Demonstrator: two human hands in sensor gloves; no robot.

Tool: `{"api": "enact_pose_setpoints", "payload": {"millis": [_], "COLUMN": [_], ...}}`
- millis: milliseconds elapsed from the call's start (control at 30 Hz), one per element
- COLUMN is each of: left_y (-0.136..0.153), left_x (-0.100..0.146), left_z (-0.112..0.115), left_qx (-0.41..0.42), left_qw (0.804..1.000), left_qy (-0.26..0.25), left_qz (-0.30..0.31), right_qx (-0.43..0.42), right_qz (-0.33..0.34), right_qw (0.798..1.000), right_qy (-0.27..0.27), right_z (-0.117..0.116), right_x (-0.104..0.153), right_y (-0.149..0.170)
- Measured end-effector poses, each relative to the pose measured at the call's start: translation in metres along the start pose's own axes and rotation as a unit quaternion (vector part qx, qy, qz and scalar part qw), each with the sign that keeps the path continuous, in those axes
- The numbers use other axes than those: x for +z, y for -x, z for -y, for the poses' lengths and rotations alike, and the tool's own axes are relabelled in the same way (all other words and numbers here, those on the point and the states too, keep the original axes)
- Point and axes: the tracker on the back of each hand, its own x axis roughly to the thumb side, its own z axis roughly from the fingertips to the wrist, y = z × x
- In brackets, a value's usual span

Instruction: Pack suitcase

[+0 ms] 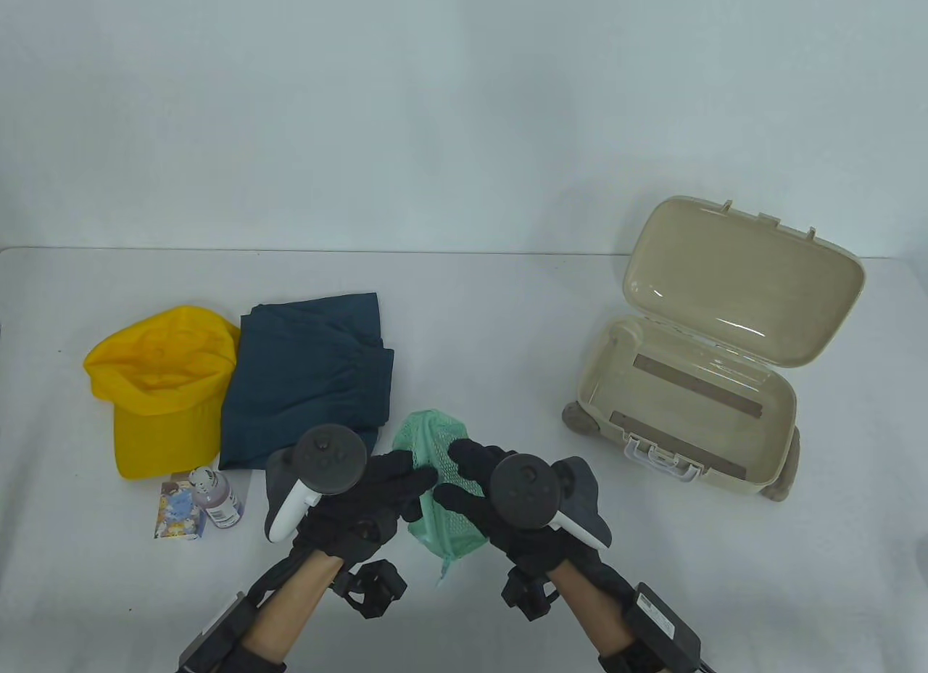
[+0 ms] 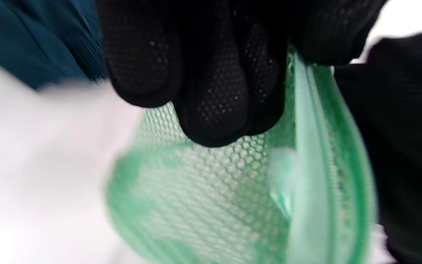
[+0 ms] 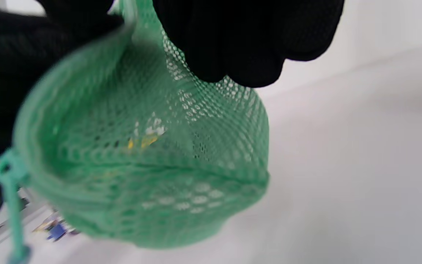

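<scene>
A green mesh pouch (image 1: pixel 439 477) hangs lifted above the table at the front centre. My left hand (image 1: pixel 395 481) grips its left edge and my right hand (image 1: pixel 464 477) grips its right edge. In the left wrist view my fingers (image 2: pixel 211 91) pinch the mesh (image 2: pixel 211 198) beside its zipper. In the right wrist view my fingers (image 3: pixel 240 47) hold the pouch (image 3: pixel 148 165) from above, and its pull cord (image 3: pixel 11 205) dangles. The beige suitcase (image 1: pixel 696 405) lies open at the right with its lid up.
A yellow cap (image 1: pixel 156 383) and folded dark blue shorts (image 1: pixel 304 383) lie at the left. A small purple bottle (image 1: pixel 217 495) and a picture card (image 1: pixel 177 517) sit in front of them. Grey cloth (image 1: pixel 583 495) lies under my right hand.
</scene>
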Motion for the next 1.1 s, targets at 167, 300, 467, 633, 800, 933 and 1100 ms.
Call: {"api": "enact_pose_setpoints", "payload": {"millis": [167,300,467,633,800,933,1100], "left_y": [0.005,0.003,-0.001,0.007,0.015,0.012,0.009], "left_x": [-0.005,-0.003,-0.001,-0.004,-0.005,-0.006,-0.006], "left_z": [0.006,0.009,0.003,-0.009,-0.020,-0.019,-0.021], "left_qx": [0.008,-0.020,-0.096,-0.216,-0.319,-0.366,-0.370], "left_qw": [0.999,0.999,0.995,0.975,0.943,0.925,0.924], "left_qy": [0.039,0.026,-0.007,0.003,-0.006,-0.001,0.008], "left_qz": [-0.006,-0.016,-0.020,-0.053,-0.094,-0.101,-0.102], "right_qx": [0.008,0.036,-0.002,-0.007,0.046,0.127,0.126], "right_qz": [-0.013,-0.025,-0.060,-0.109,-0.120,-0.127,-0.118], "right_qw": [1.000,0.999,0.998,0.994,0.992,0.983,0.983], "right_qy": [0.013,0.030,0.028,0.023,-0.007,-0.035,-0.055], "right_z": [-0.007,-0.009,-0.004,0.005,0.007,-0.001,-0.002], "right_x": [-0.001,-0.001,-0.003,-0.006,-0.012,-0.016,-0.016], "right_y": [-0.005,-0.007,0.005,0.029,0.048,0.045,0.041]}}
